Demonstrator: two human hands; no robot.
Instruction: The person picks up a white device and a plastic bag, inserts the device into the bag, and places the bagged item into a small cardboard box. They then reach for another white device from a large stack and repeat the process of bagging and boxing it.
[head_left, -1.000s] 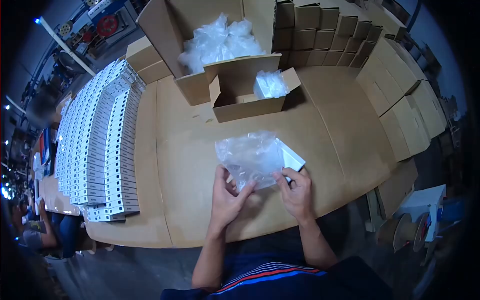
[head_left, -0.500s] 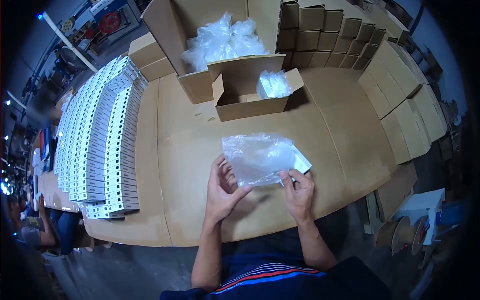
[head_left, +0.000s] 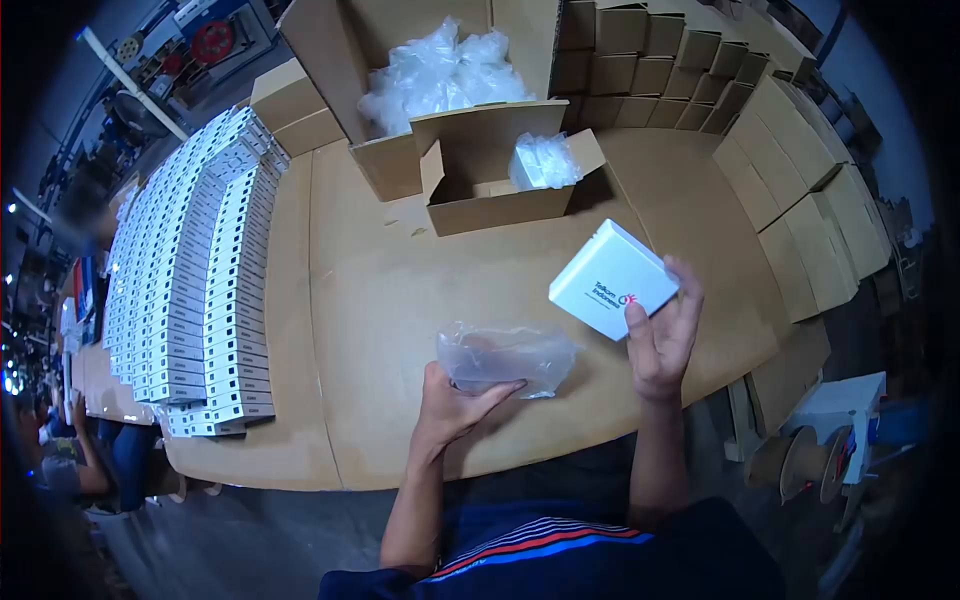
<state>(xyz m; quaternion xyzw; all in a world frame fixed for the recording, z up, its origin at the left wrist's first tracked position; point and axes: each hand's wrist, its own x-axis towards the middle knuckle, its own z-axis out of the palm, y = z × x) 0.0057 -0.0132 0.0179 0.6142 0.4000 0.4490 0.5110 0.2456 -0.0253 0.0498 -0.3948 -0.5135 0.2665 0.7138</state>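
Observation:
My left hand holds a clear plastic bag by its near edge, low over the table. Raised to the right, my right hand grips a flat white box with printed lettering at its lower right corner, thumb on the printed face. Box and bag are apart. Beyond them stands an open cardboard box holding a bubble-wrapped white item at its right end.
A large carton full of clear plastic bags stands at the back. Stacked white boxes line the left side. Brown cartons are piled right and back right. A person sits far left.
The white box has come away from the bag, up and to the right in my right hand, its printed face now visible. The bag has dropped lower and crumpled in my left hand.

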